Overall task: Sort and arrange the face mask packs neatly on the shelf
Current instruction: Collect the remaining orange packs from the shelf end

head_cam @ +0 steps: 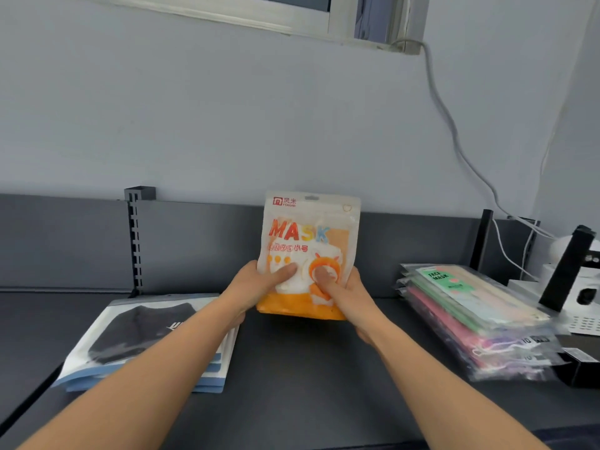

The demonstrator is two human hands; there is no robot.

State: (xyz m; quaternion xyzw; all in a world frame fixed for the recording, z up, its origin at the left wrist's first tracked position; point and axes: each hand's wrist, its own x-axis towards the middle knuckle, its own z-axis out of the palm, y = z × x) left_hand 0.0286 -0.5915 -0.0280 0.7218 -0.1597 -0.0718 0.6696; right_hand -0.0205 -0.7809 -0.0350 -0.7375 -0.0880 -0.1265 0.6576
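Observation:
An orange and white mask pack (308, 235) printed "MASK" stands upright over the middle of the dark shelf (292, 368). My left hand (256, 287) grips its lower left side, thumb on the front. My right hand (341, 293) grips its lower right side the same way. A stack of white and blue packs with black masks (130, 332) lies flat on the left, partly under my left forearm. On the right lies a stack of clear packs with coloured masks (480, 316), a green "FACE MASK" label on top.
The shelf's dark back panel (201, 245) has a slotted upright post (134, 241). White boxes and black devices (581, 287) crowd the far right, with a small black box (578, 368) by the clear packs. White cables (454, 141) hang down the wall.

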